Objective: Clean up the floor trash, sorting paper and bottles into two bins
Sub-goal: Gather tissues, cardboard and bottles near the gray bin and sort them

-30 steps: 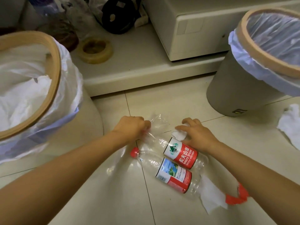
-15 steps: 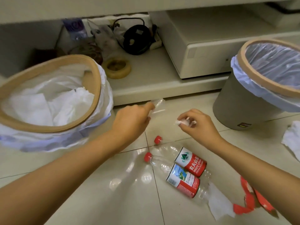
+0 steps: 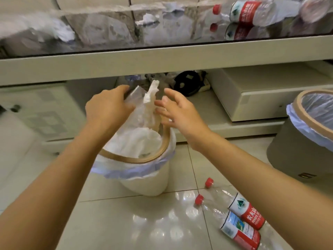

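Right hand (image 3: 177, 114) fingers spread, straight, gripping nothing; crumpled white paper scrap (image 3: 150, 95) just beside fingertips, in air above white bin (image 3: 147, 179), long axis near vertical. Left hand (image 3: 108, 107) fingers curled over clear crinkled plastic piece (image 3: 132, 93), mostly hidden behind hand. Bin: tan hoop rim, white liner, soft paper wads inside. Two clear bottles (image 3: 239, 219) lie parallel on glossy tile, red caps toward bin. Grey bin (image 3: 292, 156) at right, cut off by frame edge.

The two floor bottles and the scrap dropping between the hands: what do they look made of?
Bottles: clear thin plastic, glossy and crumpled, with red caps and printed labels. Scrap: white, matte, soft creases, likely tissue paper, above the white bin.
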Motion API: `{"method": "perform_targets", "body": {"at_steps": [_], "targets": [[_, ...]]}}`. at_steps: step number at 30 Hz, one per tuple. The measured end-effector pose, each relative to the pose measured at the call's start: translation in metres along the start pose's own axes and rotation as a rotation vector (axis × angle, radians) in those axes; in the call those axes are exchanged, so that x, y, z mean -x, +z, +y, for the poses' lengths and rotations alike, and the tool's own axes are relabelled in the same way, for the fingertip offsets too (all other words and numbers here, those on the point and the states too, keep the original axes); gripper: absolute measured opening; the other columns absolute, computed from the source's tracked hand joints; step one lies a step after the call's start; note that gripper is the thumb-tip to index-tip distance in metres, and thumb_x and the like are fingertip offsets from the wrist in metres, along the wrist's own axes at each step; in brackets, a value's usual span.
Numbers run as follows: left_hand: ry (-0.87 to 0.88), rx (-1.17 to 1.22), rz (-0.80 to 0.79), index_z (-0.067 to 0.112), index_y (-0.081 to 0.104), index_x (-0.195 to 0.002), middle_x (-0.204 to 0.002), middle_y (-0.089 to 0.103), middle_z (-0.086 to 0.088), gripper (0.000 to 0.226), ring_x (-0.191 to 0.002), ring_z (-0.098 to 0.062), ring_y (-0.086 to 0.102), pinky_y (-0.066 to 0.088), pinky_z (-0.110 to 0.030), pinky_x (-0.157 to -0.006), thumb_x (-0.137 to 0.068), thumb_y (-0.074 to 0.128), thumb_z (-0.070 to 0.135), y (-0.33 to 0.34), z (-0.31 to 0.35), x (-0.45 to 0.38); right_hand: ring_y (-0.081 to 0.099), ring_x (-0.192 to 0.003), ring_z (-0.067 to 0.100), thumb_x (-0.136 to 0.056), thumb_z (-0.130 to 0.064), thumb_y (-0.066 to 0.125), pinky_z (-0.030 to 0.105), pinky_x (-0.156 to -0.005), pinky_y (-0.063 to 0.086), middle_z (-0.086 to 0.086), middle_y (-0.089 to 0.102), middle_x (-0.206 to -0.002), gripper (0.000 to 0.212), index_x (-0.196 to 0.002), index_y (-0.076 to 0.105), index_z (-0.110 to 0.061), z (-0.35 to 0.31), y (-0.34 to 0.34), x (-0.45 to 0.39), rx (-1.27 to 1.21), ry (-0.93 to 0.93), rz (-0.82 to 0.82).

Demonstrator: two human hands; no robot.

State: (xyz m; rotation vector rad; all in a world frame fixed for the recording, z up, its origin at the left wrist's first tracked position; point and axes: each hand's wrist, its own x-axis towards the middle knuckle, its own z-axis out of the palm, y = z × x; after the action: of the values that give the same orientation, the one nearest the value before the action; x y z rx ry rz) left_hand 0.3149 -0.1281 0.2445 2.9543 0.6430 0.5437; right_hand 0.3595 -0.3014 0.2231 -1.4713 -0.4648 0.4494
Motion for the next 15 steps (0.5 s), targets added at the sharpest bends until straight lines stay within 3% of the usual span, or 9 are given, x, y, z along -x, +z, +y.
{"method": "perform_targets", "body": {"at_steps": [2,4,6,9,12,15], "targets": [[-0.071,-0.106,-0.128,0.033,0.024,-0.148,-0.118,0.065,-0.009,0.068,-0.100,-0.035,0.061,0.050,-0.041,-0.079,-0.090,0.054,0.051,0.002,-0.016,0.000,0.056,-0.119,0.014,-0.101,-0.030,0.039,0.025,-0.090,0.050,0.001,0.055,-0.135,0.048,-0.147,0.027,-0.025,0.004,0.006,0.001,-0.003,0.075,-0.064],[-0.065,-0.101,-0.162,0.032,0.021,-0.149,-0.121,0.064,-0.007,0.071,-0.102,-0.033,0.061,0.050,-0.042,-0.079,-0.090,0.057,0.046,0.009,-0.023,0.004,0.057,-0.118,0.011,-0.100,-0.029,0.042,0.031,-0.097,0.047,-0.001,0.060,-0.130,0.048,-0.146,0.028,-0.026,0.010,0.002,0.006,0.055,0.072,-0.058],[0.010,-0.019,-0.083,0.031,0.035,-0.144,-0.119,0.066,-0.004,0.058,-0.100,-0.029,0.063,0.053,-0.042,-0.080,-0.092,0.059,0.037,0.016,-0.020,0.010,0.063,-0.106,0.007,-0.097,-0.023,0.050,0.029,-0.092,0.050,-0.005,0.069,-0.113,0.044,-0.140,0.039,-0.025,0.016,-0.010,0.013,0.123,0.039,-0.023],[0.152,0.067,0.027,0.026,0.053,-0.127,-0.104,0.069,0.000,0.033,-0.086,-0.023,0.063,0.048,-0.034,-0.067,-0.094,0.054,0.029,0.023,0.006,0.020,0.068,-0.083,0.008,-0.091,-0.014,0.057,0.024,-0.074,0.051,-0.003,0.074,-0.090,0.031,-0.120,0.056,-0.022,0.026,-0.041,0.027,0.233,0.030,0.030],[0.280,0.250,-0.064,0.025,0.058,-0.121,-0.101,0.068,0.002,0.030,-0.087,-0.022,0.062,0.048,-0.036,-0.071,-0.091,0.054,0.026,0.029,0.052,0.039,0.064,-0.070,0.008,-0.089,-0.011,0.059,0.016,-0.061,0.047,0.000,0.072,-0.084,0.023,-0.109,0.061,-0.020,0.045,-0.085,0.044,0.314,0.082,0.055],[0.382,0.427,-0.229,0.028,0.057,-0.122,-0.098,0.065,0.013,0.032,-0.081,-0.007,0.059,0.051,-0.031,-0.072,-0.090,0.058,0.030,0.045,0.097,0.062,0.063,-0.071,0.010,-0.089,-0.011,0.061,0.015,-0.062,0.048,0.004,0.070,-0.085,0.022,-0.110,0.061,-0.016,0.073,-0.133,0.069,0.444,0.164,0.059]]}}
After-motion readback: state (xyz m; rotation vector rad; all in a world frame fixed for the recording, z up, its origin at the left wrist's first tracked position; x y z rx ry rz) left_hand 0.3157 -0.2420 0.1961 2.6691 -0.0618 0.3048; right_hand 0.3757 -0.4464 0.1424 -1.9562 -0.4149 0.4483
